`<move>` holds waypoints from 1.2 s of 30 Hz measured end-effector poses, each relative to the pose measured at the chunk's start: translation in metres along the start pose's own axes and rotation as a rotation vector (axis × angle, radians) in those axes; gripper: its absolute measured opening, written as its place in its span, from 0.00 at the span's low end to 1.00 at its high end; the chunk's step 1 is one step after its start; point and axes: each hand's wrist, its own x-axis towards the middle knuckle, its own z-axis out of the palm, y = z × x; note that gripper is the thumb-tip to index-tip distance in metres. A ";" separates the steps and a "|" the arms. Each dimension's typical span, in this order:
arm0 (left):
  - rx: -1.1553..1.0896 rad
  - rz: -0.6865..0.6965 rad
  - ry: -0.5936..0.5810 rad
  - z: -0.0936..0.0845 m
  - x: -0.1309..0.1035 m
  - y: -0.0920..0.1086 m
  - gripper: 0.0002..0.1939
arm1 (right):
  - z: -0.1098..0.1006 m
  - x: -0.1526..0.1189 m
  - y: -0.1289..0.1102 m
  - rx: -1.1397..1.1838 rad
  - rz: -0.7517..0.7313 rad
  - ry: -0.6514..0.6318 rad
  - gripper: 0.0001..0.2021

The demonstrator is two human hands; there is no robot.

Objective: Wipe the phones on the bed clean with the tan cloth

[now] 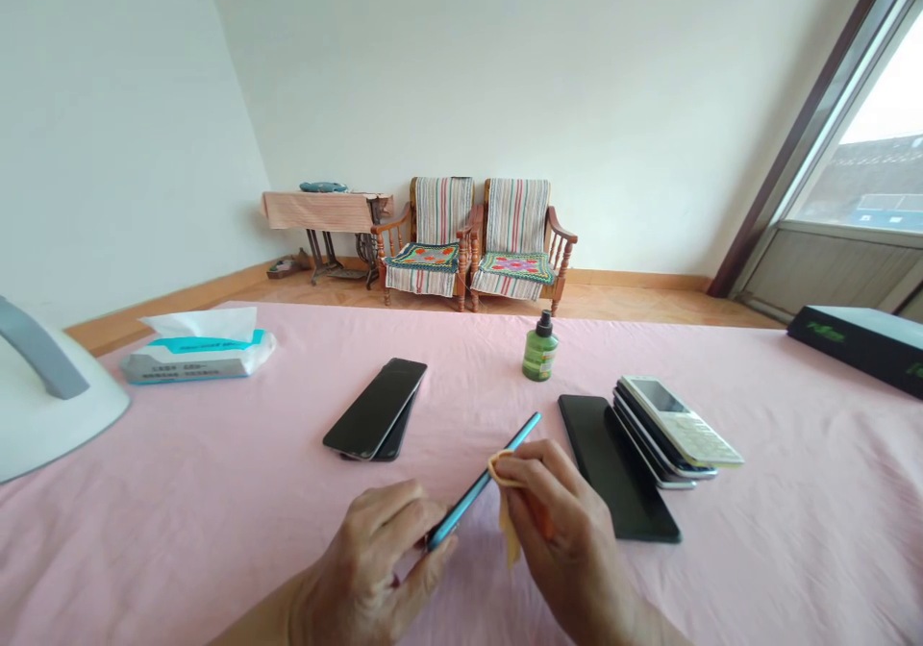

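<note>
Across the pink tablecloth (pixel 237 511) I see the left hand (pixel 371 555) gripping the near end of a blue-edged phone (pixel 472 497), turned edge-up between two dark phones (pixel 381 408) on the left and a larger dark device (pixel 612 463) on the right. The right hand (pixel 566 521) pinches a yellowish cloth (pixel 511 535) against the phone's upper edge.

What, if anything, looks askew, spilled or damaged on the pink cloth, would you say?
Nothing looks spilled or visibly damaged. Only the stacking seems untidy: at right, the white keypad phone juts rightward beyond the dark phones beneath it; at left, two black slab phones overlap with edges misaligned.
</note>
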 end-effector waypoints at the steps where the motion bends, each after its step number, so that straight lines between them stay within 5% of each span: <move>1: 0.002 0.002 0.000 0.001 -0.001 0.000 0.06 | -0.001 0.001 0.001 -0.011 0.006 0.009 0.11; 5: 0.014 0.009 -0.019 0.003 -0.004 -0.002 0.06 | -0.006 0.004 0.011 -0.099 0.062 0.123 0.08; 11: 0.018 0.000 -0.028 0.003 -0.005 -0.002 0.06 | 0.002 -0.003 -0.002 0.001 -0.021 -0.017 0.12; 17: -0.011 -0.021 -0.033 0.003 -0.005 -0.003 0.06 | -0.002 0.001 0.000 -0.076 0.052 0.058 0.10; 29: -0.237 -0.251 -0.111 -0.006 0.004 -0.030 0.05 | -0.033 0.006 0.031 -0.327 0.148 0.116 0.06; 36: -0.269 -0.348 -0.122 -0.007 0.006 -0.029 0.05 | -0.012 0.003 0.016 -0.263 0.060 0.103 0.09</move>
